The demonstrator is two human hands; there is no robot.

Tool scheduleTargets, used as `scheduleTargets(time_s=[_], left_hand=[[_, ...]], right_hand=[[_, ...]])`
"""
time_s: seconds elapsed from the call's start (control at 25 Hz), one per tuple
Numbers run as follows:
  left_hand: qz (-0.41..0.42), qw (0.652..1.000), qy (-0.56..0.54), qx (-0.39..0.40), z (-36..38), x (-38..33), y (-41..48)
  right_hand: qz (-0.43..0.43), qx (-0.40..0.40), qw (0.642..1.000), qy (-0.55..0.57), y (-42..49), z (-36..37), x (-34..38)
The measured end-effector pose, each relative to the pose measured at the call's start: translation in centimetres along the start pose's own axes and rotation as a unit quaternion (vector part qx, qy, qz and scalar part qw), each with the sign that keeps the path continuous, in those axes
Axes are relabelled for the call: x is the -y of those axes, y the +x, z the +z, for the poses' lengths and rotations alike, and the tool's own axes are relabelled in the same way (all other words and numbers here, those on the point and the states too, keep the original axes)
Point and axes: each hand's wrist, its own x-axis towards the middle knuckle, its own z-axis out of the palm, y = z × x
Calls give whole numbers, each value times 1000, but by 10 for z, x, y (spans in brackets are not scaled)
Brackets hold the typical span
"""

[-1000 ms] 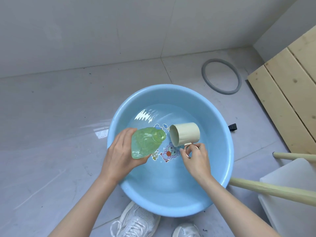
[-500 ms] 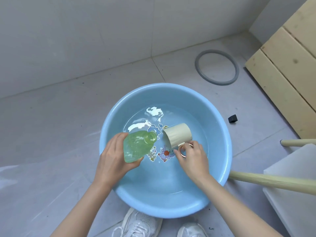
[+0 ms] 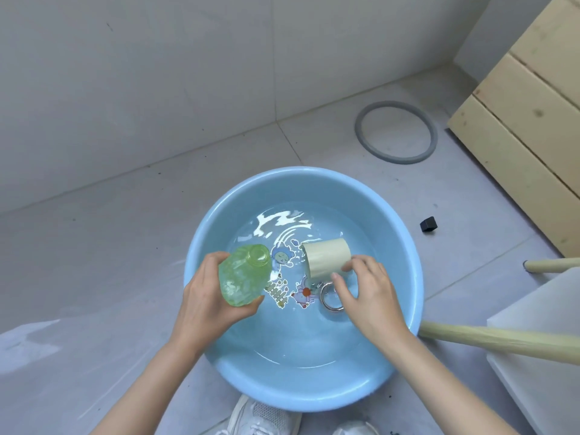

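**One head-worn wide-angle view, looking steeply down**

The camera sits on the person's head and faces forward and down onto a round light-blue plastic basin (image 3: 301, 183), which fills mid-frame on the grey tiled floor (image 3: 94, 246). It is close. Both forearms enter from the bottom edge, and the hands meet at centre: the left hand (image 3: 207, 296) grips a translucent green plastic bottle (image 3: 244, 274), the right hand (image 3: 370, 296) holds a cream cylindrical mug (image 3: 326, 255). White trainers (image 3: 260, 416) show at the lower edge, the white wall (image 3: 157, 73) across the top, and pale wooden planks (image 3: 533, 120) at upper right.
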Motion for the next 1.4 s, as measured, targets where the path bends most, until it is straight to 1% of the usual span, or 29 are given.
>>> scheduleTargets(time_s=[0.2, 0.36, 0.52, 0.68, 0.8, 0.88, 0.96, 1.08, 1.16, 1.28, 1.4], left_hand=[[-14, 998, -60, -26, -19, -43, -1], [-8, 992, -118, -35, -48, -86, -6], [5, 986, -158, -44, -81, -130, -20], [11, 977, -204, -56, -110, -178, -40], [40, 975, -211, -54, -129, -209, -53], [51, 973, -217, -54, -139, -227, -62], [56, 971, -226, -51, -148, -241, -70], [62, 968, -241, -38, -155, -262, -79], [69, 968, -242, -29, -159, -273, -84], [72, 969, -236, -20, -161, -286, -88], [69, 970, -231, -17, -161, -295, -87]], right_hand=[[7, 33, 997, 68, -6, -52, 31], [2, 36, 995, 89, -17, -108, 62], [-18, 9, 996, 90, -35, -167, 86], [-52, -34, 995, 76, -61, -231, 105], [-74, -72, 994, 46, -80, -278, 110], [-78, -105, 991, 3, -95, -307, 105], [-56, -99, 992, -62, -108, -329, 95], [30, -42, 986, -159, -124, -349, 72], [70, -12, 978, -197, -129, -350, 58], [98, 5, 980, -173, -130, -345, 44], [81, -26, 986, -143, -125, -337, 32]])
